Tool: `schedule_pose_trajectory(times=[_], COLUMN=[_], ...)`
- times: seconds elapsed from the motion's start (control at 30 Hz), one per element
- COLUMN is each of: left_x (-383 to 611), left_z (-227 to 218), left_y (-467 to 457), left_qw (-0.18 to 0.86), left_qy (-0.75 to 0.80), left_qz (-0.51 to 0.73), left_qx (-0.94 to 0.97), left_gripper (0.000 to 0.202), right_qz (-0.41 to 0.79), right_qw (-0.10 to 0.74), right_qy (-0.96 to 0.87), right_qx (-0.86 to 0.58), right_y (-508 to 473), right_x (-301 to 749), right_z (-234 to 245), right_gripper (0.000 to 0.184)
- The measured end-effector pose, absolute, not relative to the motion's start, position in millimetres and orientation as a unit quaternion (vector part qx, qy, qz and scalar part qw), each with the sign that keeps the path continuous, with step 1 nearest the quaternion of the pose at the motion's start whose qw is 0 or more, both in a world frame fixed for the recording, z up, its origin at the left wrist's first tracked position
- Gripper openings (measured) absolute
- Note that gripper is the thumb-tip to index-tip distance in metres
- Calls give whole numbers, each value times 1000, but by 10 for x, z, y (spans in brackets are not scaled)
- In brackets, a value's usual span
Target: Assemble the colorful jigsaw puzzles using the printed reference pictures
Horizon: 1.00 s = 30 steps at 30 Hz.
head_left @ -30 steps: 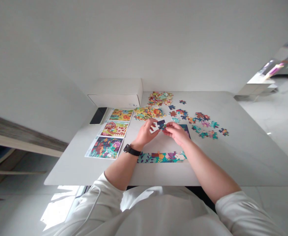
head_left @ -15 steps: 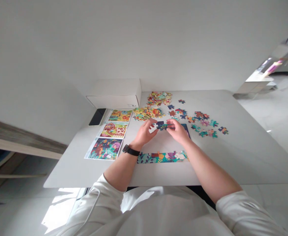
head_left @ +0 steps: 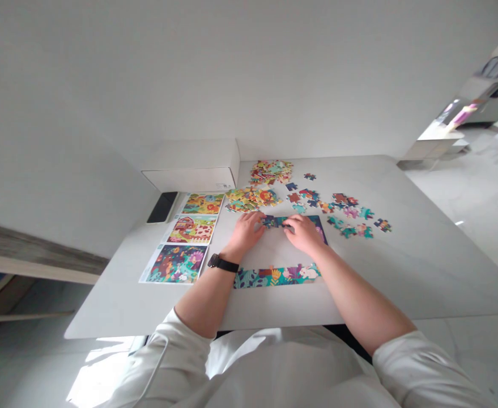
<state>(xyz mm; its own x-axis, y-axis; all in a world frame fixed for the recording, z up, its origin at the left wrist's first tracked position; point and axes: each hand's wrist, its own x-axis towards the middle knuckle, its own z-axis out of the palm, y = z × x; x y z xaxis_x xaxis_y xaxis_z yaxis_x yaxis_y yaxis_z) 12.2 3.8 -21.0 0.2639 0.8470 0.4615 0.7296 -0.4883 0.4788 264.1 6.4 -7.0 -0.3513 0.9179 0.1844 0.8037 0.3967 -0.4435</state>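
A short dark-blue strip of joined jigsaw pieces point(head_left: 274, 221) lies between my two hands, low at the tabletop. At its left end my left hand point(head_left: 247, 231) has its thumb and fingers closed on the edge. My right hand point(head_left: 303, 232) pinches the strip's right part, and its fingers hide some of it. Just beyond the right hand, a dark-blue assembled section point(head_left: 320, 226) shows partly; whether it joins the strip is hidden. Nearer to me lies an assembled bottom row point(head_left: 274, 276) with leaves, flowers and a white rabbit.
Loose jigsaw pieces point(head_left: 350, 212) are scattered at the right. Yellow piles point(head_left: 252, 198) and a mixed pile point(head_left: 271, 171) lie farther back. Three picture sheets point(head_left: 176, 263), a phone point(head_left: 162, 207) and a white box point(head_left: 189, 178) stand left. A wall point(head_left: 274, 79) bounds the table's back.
Both hands have lowered the dark strip from above the table to its surface, and the strip now lies level with the section at the right. The view has shifted slightly.
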Motion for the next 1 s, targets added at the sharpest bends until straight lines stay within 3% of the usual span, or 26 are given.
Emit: schedule_pose_trajectory(times=[1.0], left_x=[125], left_z=[-204], left_y=[18], left_qw=[63], left_qy=[530], left_qz=[235], left_qx=[813], left_gripper=[31], right_qz=[128], right_qw=[164], right_qy=[-813], right_qx=[-544], right_y=[-8], right_x=[2627], right_z=[17], right_gripper=[24])
